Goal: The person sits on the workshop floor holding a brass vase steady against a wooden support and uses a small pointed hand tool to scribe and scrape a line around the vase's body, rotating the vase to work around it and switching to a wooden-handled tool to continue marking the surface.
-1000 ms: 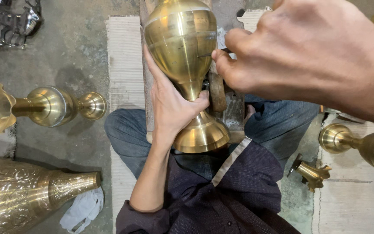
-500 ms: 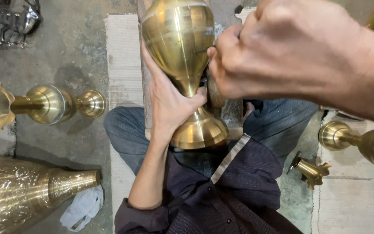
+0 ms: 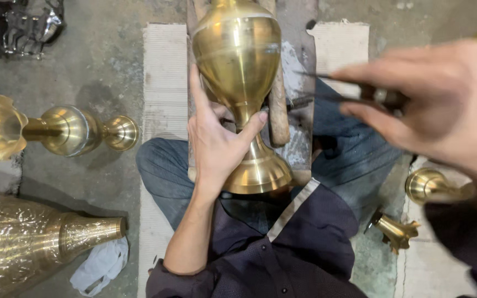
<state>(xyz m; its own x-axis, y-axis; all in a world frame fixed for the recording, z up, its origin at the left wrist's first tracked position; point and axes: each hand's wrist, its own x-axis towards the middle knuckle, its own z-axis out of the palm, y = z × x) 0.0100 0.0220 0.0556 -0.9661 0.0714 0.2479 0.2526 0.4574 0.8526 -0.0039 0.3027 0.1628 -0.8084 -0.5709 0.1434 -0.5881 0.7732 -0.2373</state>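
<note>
Currently steadying brass vase (image 3: 238, 60): left hand (image 3: 216, 146) wrapped around stem; right hand (image 3: 437, 105) pinching thin dark tool (image 3: 332, 88) (blurred). Next: careful tip placement.

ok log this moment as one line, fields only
left hand: grips stem of brass vase | right hand: holds thin dark tool, raised beside vase | vase: lying on wooden block over lap

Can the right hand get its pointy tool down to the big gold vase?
Probably yes. The right hand holds a thin dark tool just beside the brass vase, with nothing between them. The left hand grips only the vase's neck.
</note>
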